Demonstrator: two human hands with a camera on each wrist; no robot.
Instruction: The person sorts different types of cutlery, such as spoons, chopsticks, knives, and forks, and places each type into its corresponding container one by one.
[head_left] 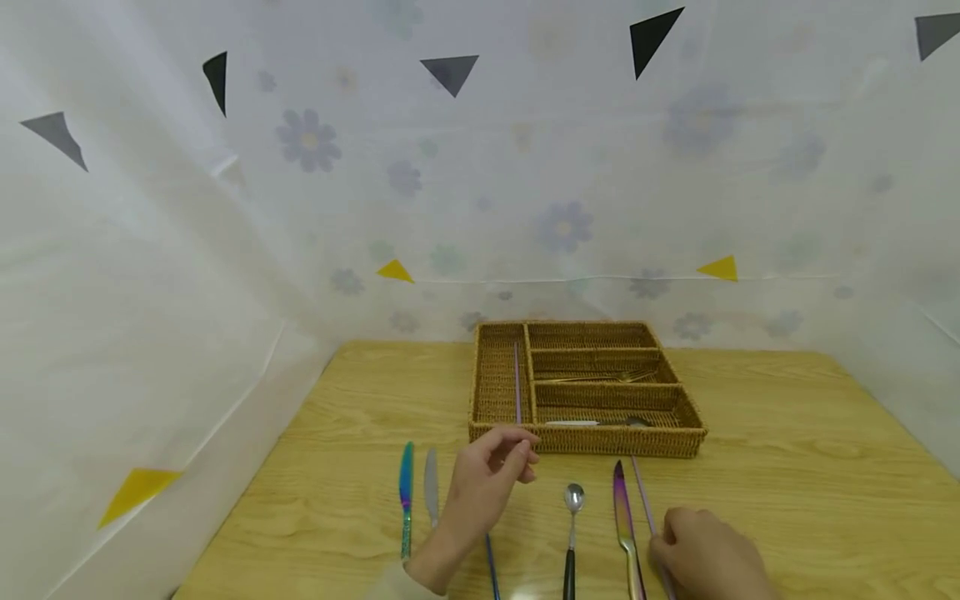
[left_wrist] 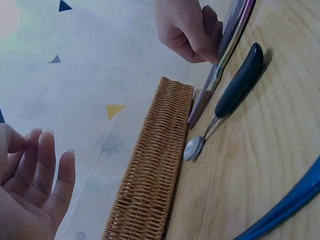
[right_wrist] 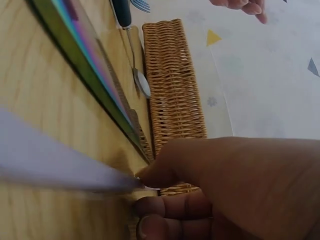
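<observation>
My right hand [head_left: 712, 554] pinches a purple chopstick [head_left: 643, 492] between thumb and fingers, low over the table at the right. In the right wrist view the chopstick [right_wrist: 65, 160] is blurred by the thumb. Beside it lies a knife [head_left: 624, 517] with a purple blade and gold handle. My left hand [head_left: 483, 475] hovers by the front wall of a wicker cutlery tray [head_left: 600, 442], its fingers loosely bent around nothing. Another purple chopstick [head_left: 517, 383] is inside the tray's left compartment.
A spoon [head_left: 574, 500] with a black handle lies mid-table. Left of it are a blue utensil [head_left: 491, 567], a silver knife [head_left: 431, 487] and a rainbow knife [head_left: 406, 492]. Gold forks [head_left: 633, 377] occupy the tray's middle compartment; a white-handled utensil [head_left: 573, 423] lies in the front one.
</observation>
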